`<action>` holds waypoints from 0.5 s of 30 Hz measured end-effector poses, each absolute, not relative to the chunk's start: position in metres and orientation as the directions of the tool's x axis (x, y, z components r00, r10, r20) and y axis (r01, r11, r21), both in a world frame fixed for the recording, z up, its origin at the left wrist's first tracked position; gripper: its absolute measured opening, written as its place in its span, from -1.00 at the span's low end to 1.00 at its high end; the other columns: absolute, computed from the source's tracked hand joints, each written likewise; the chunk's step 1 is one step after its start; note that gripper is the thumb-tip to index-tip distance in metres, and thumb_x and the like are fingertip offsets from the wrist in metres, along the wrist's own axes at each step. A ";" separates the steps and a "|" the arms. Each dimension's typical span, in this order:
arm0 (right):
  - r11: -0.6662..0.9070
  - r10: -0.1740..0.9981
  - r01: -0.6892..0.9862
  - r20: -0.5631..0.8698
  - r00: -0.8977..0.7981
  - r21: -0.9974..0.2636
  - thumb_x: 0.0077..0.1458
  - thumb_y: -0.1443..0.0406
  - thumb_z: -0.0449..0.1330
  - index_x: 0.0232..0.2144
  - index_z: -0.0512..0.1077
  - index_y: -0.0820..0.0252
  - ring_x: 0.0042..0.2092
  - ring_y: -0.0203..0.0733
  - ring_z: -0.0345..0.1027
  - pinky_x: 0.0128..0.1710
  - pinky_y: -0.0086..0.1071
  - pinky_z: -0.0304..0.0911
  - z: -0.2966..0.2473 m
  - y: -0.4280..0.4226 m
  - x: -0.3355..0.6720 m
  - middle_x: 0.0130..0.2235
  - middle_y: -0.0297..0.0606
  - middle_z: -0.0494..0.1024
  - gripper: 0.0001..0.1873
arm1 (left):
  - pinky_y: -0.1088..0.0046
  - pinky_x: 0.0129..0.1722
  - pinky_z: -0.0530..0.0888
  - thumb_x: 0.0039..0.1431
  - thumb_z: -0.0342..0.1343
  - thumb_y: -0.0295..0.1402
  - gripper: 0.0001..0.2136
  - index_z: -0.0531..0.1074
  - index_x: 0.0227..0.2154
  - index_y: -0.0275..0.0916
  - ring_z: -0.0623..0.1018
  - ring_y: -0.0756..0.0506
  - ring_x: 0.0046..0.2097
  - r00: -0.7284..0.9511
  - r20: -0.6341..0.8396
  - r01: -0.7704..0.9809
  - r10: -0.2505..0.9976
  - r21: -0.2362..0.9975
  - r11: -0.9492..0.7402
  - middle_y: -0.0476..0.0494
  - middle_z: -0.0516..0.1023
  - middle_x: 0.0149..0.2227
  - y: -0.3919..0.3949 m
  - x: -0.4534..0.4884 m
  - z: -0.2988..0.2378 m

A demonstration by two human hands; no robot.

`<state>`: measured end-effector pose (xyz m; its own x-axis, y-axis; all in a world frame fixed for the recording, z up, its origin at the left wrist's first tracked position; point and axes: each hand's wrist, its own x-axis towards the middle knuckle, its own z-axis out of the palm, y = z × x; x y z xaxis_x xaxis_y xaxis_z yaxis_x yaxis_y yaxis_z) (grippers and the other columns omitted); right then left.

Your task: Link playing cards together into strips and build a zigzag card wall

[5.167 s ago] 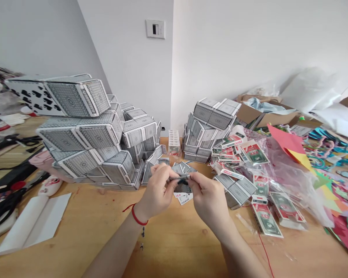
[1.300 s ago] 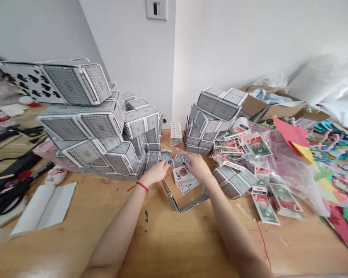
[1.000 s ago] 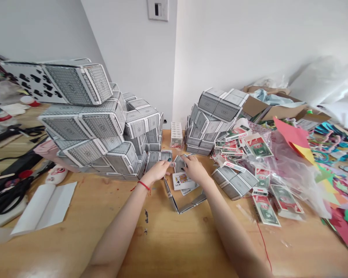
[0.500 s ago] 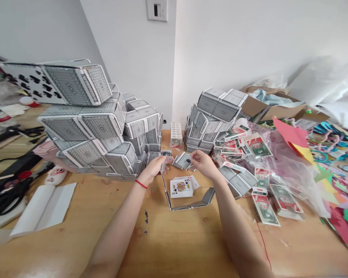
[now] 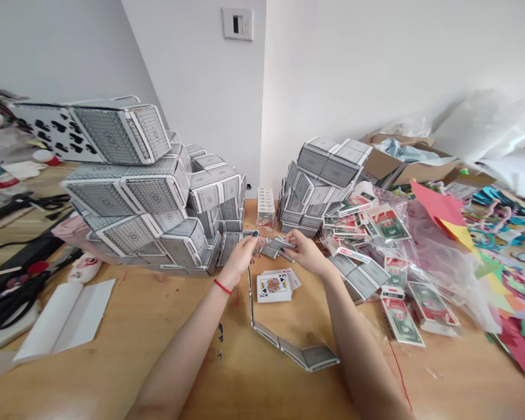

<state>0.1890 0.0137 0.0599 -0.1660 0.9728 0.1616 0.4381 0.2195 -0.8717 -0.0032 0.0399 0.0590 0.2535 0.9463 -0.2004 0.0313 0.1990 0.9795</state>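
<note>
A strip of joined playing cards, grey backs outward with white edges, stands bent on the table. My left hand, with a red cord at the wrist, is closed on its far end. My right hand is closed, fingertips pinching the edge of a folded grey-backed card piece lying just ahead. Between my arms lies a loose stack of face-up cards, a king of spades on top. The fingers of both hands partly hide what they grip.
Structures of grey-backed card blocks rise at left and right. Red and green card boxes pile up on the right, near coloured paper. Black scissors and folded white paper lie on the left.
The strip's near part has swung towards me and straightened out. My left hand has shifted slightly right and nearer. The card piece at my right hand has turned flatter.
</note>
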 end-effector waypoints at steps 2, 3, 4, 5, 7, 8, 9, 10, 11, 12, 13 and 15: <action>0.243 0.968 0.452 0.184 -0.171 -0.858 -0.06 0.27 0.07 -0.36 0.18 0.16 -0.44 -0.31 0.27 -0.43 -0.45 0.19 0.059 0.014 0.189 -0.43 -0.39 0.37 -0.83 | 0.57 -0.54 0.21 0.03 -0.05 -0.10 -0.64 0.43 -0.28 -0.28 0.38 0.02 -0.44 0.260 -0.198 0.032 0.945 0.980 0.197 -0.16 0.50 -0.23 0.040 -0.004 0.059; 0.246 0.967 0.458 0.185 -0.173 -0.855 -0.06 0.27 0.07 -0.36 0.18 0.16 -0.44 -0.30 0.27 -0.43 -0.44 0.18 0.059 0.015 0.189 -0.43 -0.38 0.37 -0.83 | 0.57 -0.54 0.21 0.03 -0.04 -0.09 -0.63 0.43 -0.28 -0.29 0.38 0.02 -0.44 0.259 -0.196 0.031 0.946 0.980 0.195 -0.16 0.50 -0.22 0.040 -0.004 0.059; 0.246 0.967 0.459 0.186 -0.174 -0.854 -0.06 0.26 0.06 -0.36 0.18 0.15 -0.43 -0.29 0.27 -0.44 -0.44 0.18 0.058 0.015 0.189 -0.43 -0.37 0.38 -0.83 | 0.56 -0.53 0.21 0.02 -0.04 -0.08 -0.63 0.43 -0.28 -0.29 0.38 0.02 -0.44 0.261 -0.194 0.030 0.946 0.981 0.193 -0.16 0.49 -0.21 0.040 -0.005 0.059; 0.247 0.967 0.455 0.186 -0.175 -0.855 -0.06 0.27 0.07 -0.35 0.18 0.15 -0.43 -0.28 0.27 -0.44 -0.44 0.18 0.057 0.015 0.189 -0.42 -0.36 0.39 -0.83 | 0.56 -0.53 0.21 0.02 -0.04 -0.08 -0.62 0.43 -0.28 -0.29 0.38 0.02 -0.44 0.263 -0.192 0.029 0.946 0.981 0.191 -0.16 0.49 -0.20 0.041 -0.005 0.059; 0.251 0.965 0.443 0.188 -0.182 -0.861 -0.06 0.27 0.07 -0.35 0.18 0.14 -0.43 -0.27 0.28 -0.44 -0.43 0.18 0.056 0.015 0.190 -0.42 -0.35 0.40 -0.83 | 0.56 -0.53 0.22 0.02 -0.05 -0.07 -0.61 0.43 -0.27 -0.29 0.38 0.02 -0.43 0.269 -0.188 0.032 0.945 0.982 0.186 -0.16 0.49 -0.20 0.041 -0.006 0.059; 0.254 0.964 0.436 0.189 -0.188 -0.863 -0.06 0.28 0.07 -0.35 0.18 0.14 -0.42 -0.27 0.28 -0.43 -0.42 0.19 0.056 0.016 0.190 -0.41 -0.35 0.40 -0.84 | 0.56 -0.53 0.22 0.02 -0.06 -0.07 -0.60 0.43 -0.25 -0.29 0.38 0.02 -0.43 0.273 -0.185 0.036 0.944 0.983 0.182 -0.16 0.49 -0.20 0.041 -0.006 0.059; 0.257 0.962 0.426 0.188 -0.197 -0.867 -0.06 0.29 0.07 -0.36 0.17 0.13 -0.42 -0.27 0.28 -0.43 -0.42 0.19 0.056 0.016 0.190 -0.41 -0.35 0.40 -0.84 | 0.56 -0.53 0.22 0.03 -0.06 -0.07 -0.60 0.42 -0.24 -0.29 0.38 0.02 -0.43 0.275 -0.182 0.042 0.944 0.983 0.178 -0.16 0.49 -0.21 0.041 -0.006 0.060; 0.259 0.961 0.413 0.188 -0.205 -0.873 -0.07 0.30 0.07 -0.37 0.17 0.13 -0.42 -0.27 0.28 -0.42 -0.42 0.20 0.056 0.016 0.189 -0.41 -0.36 0.39 -0.85 | 0.56 -0.53 0.22 0.03 -0.07 -0.08 -0.59 0.42 -0.23 -0.29 0.38 0.02 -0.44 0.275 -0.181 0.047 0.944 0.984 0.174 -0.17 0.49 -0.21 0.041 -0.006 0.060; 0.260 0.959 0.396 0.188 -0.212 -0.880 -0.07 0.30 0.07 -0.39 0.16 0.13 -0.41 -0.28 0.29 -0.41 -0.42 0.20 0.056 0.016 0.188 -0.41 -0.36 0.39 -0.85 | 0.56 -0.53 0.21 0.04 -0.08 -0.08 -0.59 0.42 -0.22 -0.29 0.38 0.02 -0.44 0.276 -0.180 0.051 0.944 0.984 0.172 -0.17 0.50 -0.22 0.040 -0.006 0.060; 0.261 0.958 0.378 0.188 -0.219 -0.888 -0.07 0.31 0.07 -0.40 0.15 0.13 -0.40 -0.28 0.29 -0.40 -0.42 0.21 0.057 0.015 0.188 -0.40 -0.36 0.39 -0.86 | 0.57 -0.54 0.21 0.04 -0.08 -0.08 -0.59 0.42 -0.21 -0.29 0.38 0.02 -0.44 0.277 -0.180 0.055 0.944 0.984 0.172 -0.17 0.50 -0.22 0.040 -0.006 0.061; 0.262 0.956 0.361 0.189 -0.225 -0.895 -0.07 0.32 0.07 -0.41 0.14 0.13 -0.38 -0.28 0.30 -0.37 -0.41 0.21 0.057 0.015 0.187 -0.39 -0.36 0.39 -0.86 | 0.56 -0.54 0.21 0.04 -0.08 -0.09 -0.59 0.42 -0.21 -0.29 0.39 0.02 -0.44 0.279 -0.182 0.056 0.943 0.983 0.173 -0.17 0.50 -0.22 0.040 -0.005 0.061; 0.265 0.953 0.340 0.191 -0.235 -0.903 -0.08 0.33 0.06 -0.41 0.13 0.13 -0.34 -0.28 0.31 -0.32 -0.40 0.22 0.058 0.015 0.185 -0.36 -0.35 0.40 -0.85 | 0.56 -0.53 0.22 0.04 -0.08 -0.11 -0.61 0.42 -0.21 -0.28 0.39 0.02 -0.44 0.292 -0.188 0.060 0.938 0.982 0.178 -0.16 0.49 -0.21 0.039 -0.005 0.062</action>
